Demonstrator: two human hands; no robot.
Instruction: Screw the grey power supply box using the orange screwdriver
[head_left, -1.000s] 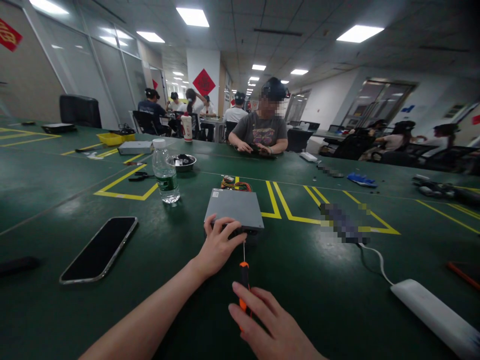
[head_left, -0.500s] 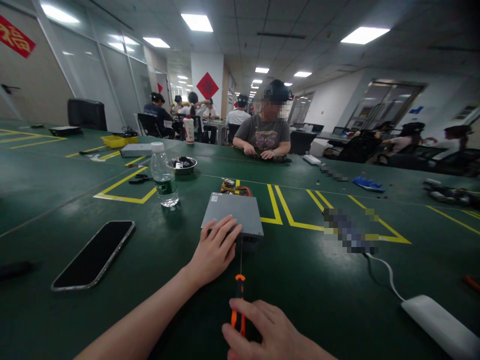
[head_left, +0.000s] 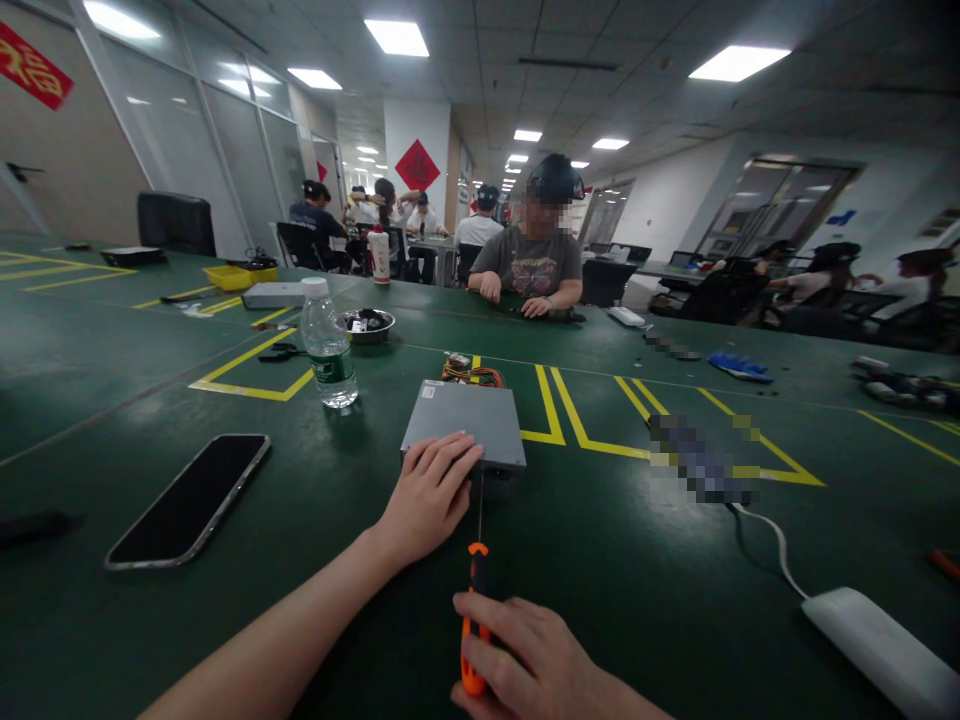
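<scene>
A grey metal computer power supply (head_left: 472,415) lies on the green table, with a bundle of coloured cables (head_left: 474,372) at its far side. My left hand (head_left: 431,490) rests with fingers stretched over its near left edge, pressing on the casing. My right hand (head_left: 525,650) grips the orange and black handle of a screwdriver (head_left: 478,575), thumb and fingers around it. The long thin shaft points away from me and reaches the near face of the power supply; the exact contact of its tip is too small to make out.
A water bottle (head_left: 328,350) and a phone (head_left: 191,500) are on the left, a metal bowl (head_left: 367,328) behind. On the right lie a white power strip (head_left: 881,650) with its cable and blue gloves (head_left: 739,367). A person (head_left: 529,260) sits across the table.
My right-hand fingers have shifted around the screwdriver handle, and the handle has swung slightly left. My left hand stays on the power supply. The camera view has moved a little.
</scene>
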